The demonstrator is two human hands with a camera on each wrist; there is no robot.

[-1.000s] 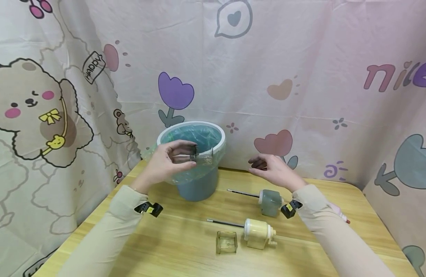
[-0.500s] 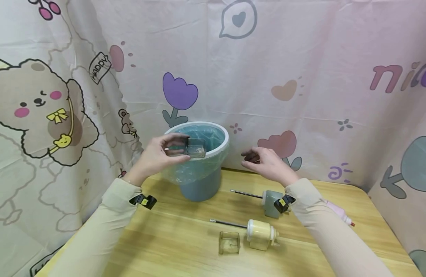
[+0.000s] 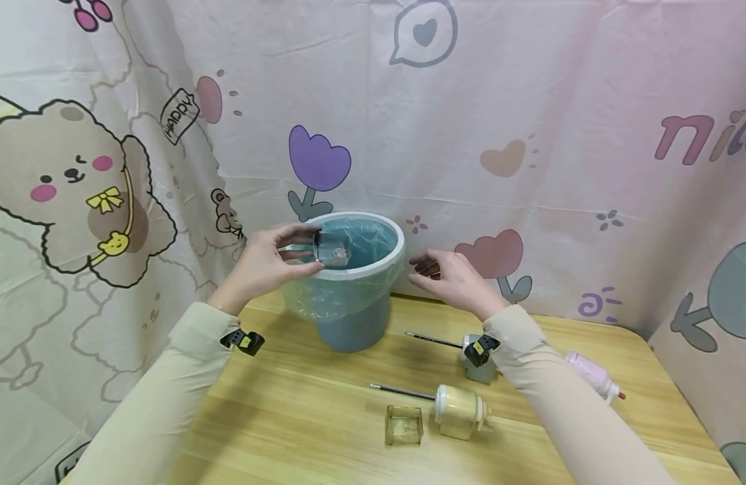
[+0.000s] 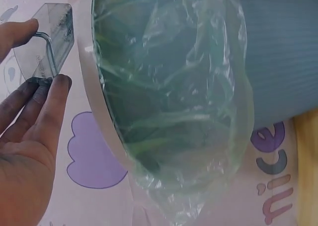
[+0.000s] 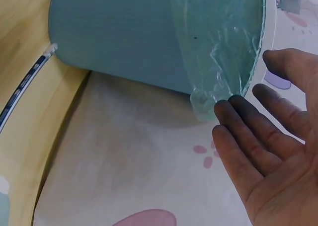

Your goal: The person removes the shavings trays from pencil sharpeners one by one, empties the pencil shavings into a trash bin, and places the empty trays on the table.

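My left hand (image 3: 270, 259) pinches a small clear sharpener tray (image 3: 334, 250) by its sides, thumb opposite the fingers. The tray is tipped on its side over the near left rim of a blue waste bin (image 3: 353, 330), with pale bits of shavings inside. In the left wrist view, the tray (image 4: 58, 25) shows its open edge between thumb and fingertips. To the right of the bin, my right hand (image 3: 448, 276) hovers with nothing in it. The right wrist view has its fingers (image 5: 248, 159) loosely extended near the bin's plastic liner (image 5: 218, 52). Dark smudges mark the fingertips.
On the wooden table (image 3: 276, 417) stand a yellow crank sharpener (image 3: 456, 412) and a grey-blue one (image 3: 481, 372), each with a pencil inserted. A second clear tray (image 3: 404, 426) sits beside the yellow one. A pink sharpener (image 3: 588, 372) lies right. Printed curtains (image 3: 373, 114) hang behind.
The left hand has moved up with the tray, from in front of the bin's rim to over its opening. The right hand has come left, closer to the bin. The head view has shifted slightly.
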